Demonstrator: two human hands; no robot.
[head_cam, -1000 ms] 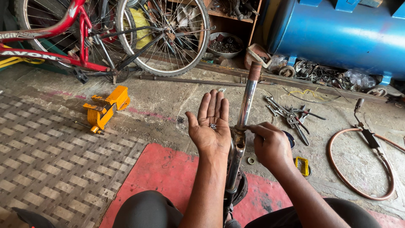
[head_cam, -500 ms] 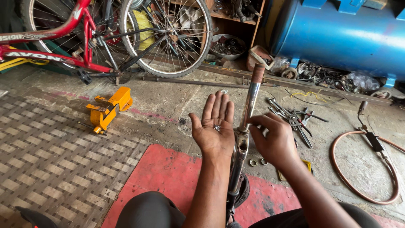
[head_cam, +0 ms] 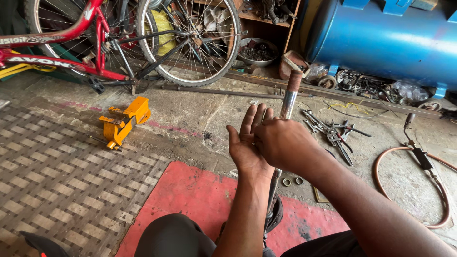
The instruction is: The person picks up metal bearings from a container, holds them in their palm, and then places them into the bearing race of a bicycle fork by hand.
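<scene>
My left hand [head_cam: 243, 143] is raised palm up with its fingers straight. My right hand [head_cam: 285, 143] lies over that palm, fingers curled down onto it, so the small metal pieces seen there earlier are hidden. Just behind both hands a metal tube [head_cam: 289, 97] with a rusty top end stands upright. Its lower part runs down between my knees and is mostly hidden by my arms.
Two small rings [head_cam: 293, 181] lie on the concrete next to a red mat [head_cam: 190, 195]. Several wrenches and pliers [head_cam: 333, 133] lie to the right, near an orange hose [head_cam: 428, 190]. A yellow vise [head_cam: 124, 119] sits left, a red bicycle [head_cam: 95, 47] and blue tank [head_cam: 381, 38] behind.
My right hand has moved left from beside the tube onto my left palm, covering the small metal pieces. The left hand stays raised, palm up.
</scene>
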